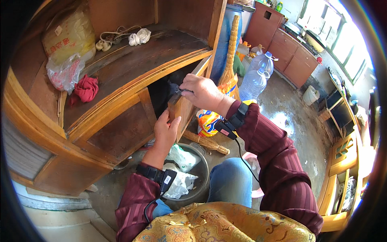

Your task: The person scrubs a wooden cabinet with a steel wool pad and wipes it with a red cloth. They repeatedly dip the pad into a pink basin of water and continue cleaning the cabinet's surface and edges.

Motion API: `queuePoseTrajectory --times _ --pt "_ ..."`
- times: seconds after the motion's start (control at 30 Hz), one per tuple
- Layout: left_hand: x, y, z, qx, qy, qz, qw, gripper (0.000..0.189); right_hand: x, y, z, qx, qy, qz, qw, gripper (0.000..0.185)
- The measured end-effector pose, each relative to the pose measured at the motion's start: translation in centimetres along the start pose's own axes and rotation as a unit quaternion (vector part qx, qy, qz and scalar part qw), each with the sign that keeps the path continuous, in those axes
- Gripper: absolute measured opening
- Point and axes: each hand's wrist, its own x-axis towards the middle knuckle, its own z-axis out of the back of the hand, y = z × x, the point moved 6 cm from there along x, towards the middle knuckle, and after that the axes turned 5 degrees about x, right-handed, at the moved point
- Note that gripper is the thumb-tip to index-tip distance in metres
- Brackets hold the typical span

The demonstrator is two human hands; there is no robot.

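Note:
My right hand (199,90) is closed on a small dark object, perhaps a wire scrubber, above the top corner of an ajar wooden cabinet door (189,112). What exactly it is, I cannot tell. Fingers and thumb of my left hand (166,130) grip the lower front edge of that door. Behind the door the cabinet's dark inside shows as a narrow gap. On the wooden shelf (145,60) above lie a crumpled red cloth (86,88), plastic bags (69,45), a coiled cord (113,37) and a white knotted bag (140,37).
A grey basin (204,169) holding plastic bags stands below the door. Near it are a straw brush (208,142), an upright straw broom (231,57), an orange patterned bag (207,121), large plastic bottles (254,84), a blue barrel (223,39) and a pink basin (257,192).

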Motion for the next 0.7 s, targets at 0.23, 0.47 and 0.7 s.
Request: queuePoseTrajectory --times 0.23,0.47,0.7 --pt "1.4 0.0 2.2 0.027 -0.05 0.022 0.998 0.037 2.6 -8.1 0.0 -0.252 0.042 -0.054 0.965 0.012" --pt "-0.3 -2.6 0.7 0.13 -0.017 -0.02 0.991 0.024 -22.5 -16.1 7.0 0.295 -0.23 -0.511 0.774 0.043" --pt "-0.2 -0.1 1.1 0.085 -0.035 0.045 0.995 0.027 -59.9 -10.4 -0.3 0.136 -0.034 -0.788 0.599 0.042"
